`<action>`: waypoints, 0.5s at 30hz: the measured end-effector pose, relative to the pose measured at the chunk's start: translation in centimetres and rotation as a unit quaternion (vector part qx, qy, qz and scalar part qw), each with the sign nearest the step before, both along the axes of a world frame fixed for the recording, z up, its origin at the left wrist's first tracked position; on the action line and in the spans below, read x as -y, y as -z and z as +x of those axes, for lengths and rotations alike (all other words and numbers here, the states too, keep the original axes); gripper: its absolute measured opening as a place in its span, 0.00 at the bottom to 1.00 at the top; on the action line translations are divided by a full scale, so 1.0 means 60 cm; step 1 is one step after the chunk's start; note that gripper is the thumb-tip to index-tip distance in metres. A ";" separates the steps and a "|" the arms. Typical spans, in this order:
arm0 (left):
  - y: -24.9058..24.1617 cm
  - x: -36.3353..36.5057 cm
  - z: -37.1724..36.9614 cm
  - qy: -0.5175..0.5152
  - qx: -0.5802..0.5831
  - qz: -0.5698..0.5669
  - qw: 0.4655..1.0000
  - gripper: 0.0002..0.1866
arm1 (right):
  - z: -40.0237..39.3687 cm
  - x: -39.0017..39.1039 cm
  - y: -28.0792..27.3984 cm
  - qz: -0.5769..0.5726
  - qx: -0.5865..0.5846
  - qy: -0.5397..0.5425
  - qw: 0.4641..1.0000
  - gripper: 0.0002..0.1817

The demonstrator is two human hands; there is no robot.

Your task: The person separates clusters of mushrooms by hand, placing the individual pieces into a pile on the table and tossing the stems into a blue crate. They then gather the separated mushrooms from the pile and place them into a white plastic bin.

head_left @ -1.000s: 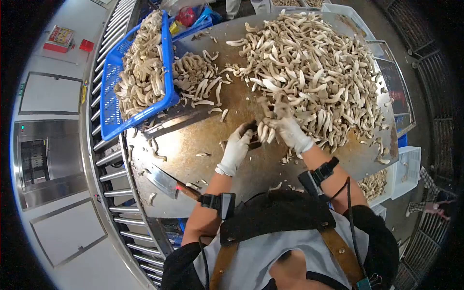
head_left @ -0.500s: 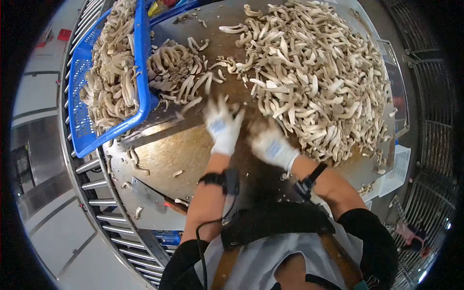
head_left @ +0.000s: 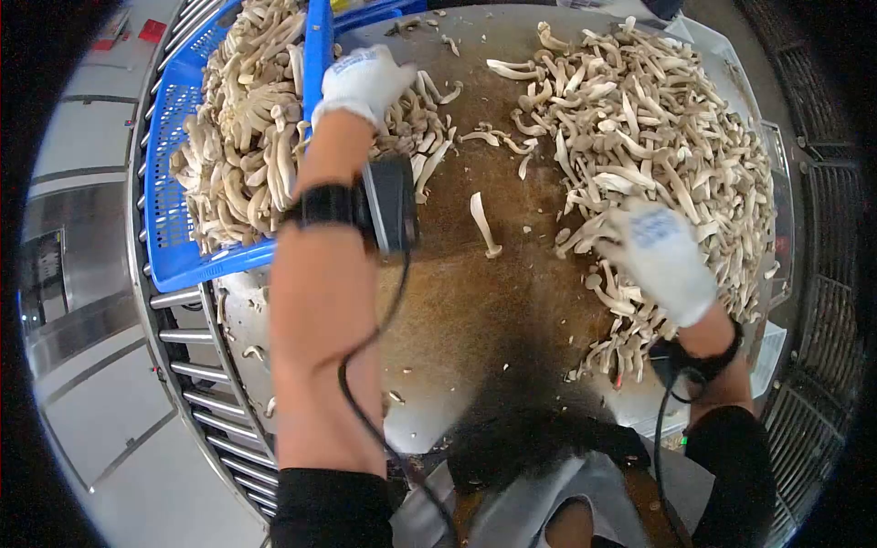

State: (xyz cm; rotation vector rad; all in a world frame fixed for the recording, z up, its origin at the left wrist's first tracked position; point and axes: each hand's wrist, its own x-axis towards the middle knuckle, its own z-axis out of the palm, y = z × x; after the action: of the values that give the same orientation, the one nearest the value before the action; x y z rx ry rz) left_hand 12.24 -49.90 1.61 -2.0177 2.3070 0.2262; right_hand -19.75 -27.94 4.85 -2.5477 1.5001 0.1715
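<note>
My left hand (head_left: 363,84), in a white glove, reaches over the smaller mushroom heap (head_left: 411,123) beside the blue basket (head_left: 315,55). Its fingers are bent and what lies under them is hidden. My right hand (head_left: 660,256), also gloved, rests at the left edge of the large mushroom pile (head_left: 676,137), its fingertips among the stems; whether it grips any is unclear. One single mushroom (head_left: 482,225) lies on the metal table between the hands. Many mushrooms (head_left: 247,119) fill the basket.
The metal table (head_left: 457,338) carries small scraps. A roller conveyor (head_left: 215,402) runs along its left side, under the basket. White plastic crates (head_left: 770,356) stand beyond the right edge. A black cable hangs from each wrist device.
My hands have moved apart: the left forward to the small heap by the basket, the right rightward onto the large pile. The single mushroom now shows between them. The view has shifted slightly.
</note>
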 end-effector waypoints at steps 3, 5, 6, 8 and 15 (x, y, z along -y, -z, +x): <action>0.050 0.034 0.019 0.019 0.048 0.197 0.979 0.31 | 0.121 0.037 0.063 0.064 0.173 -0.084 0.979 0.17; 0.043 0.008 0.021 0.099 0.084 0.240 0.962 0.31 | 0.204 0.029 0.079 0.324 0.234 -0.020 0.916 0.26; 0.035 0.001 0.026 0.178 0.097 0.285 0.937 0.32 | 0.226 0.002 0.120 0.380 0.317 -0.005 0.869 0.29; 0.023 -0.050 0.019 0.234 0.109 0.333 0.907 0.30 | 0.249 -0.072 0.181 0.335 0.458 0.072 0.820 0.36; 0.118 -0.372 0.027 0.028 -0.262 0.321 0.910 0.32 | 0.195 -0.257 0.185 0.435 0.746 0.374 0.338 0.55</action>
State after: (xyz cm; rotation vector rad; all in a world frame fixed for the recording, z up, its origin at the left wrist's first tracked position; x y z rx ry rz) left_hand 13.85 -27.56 -5.45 -1.6646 2.0938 1.4597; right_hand -8.07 -12.54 -6.23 -0.2246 0.8547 -0.9300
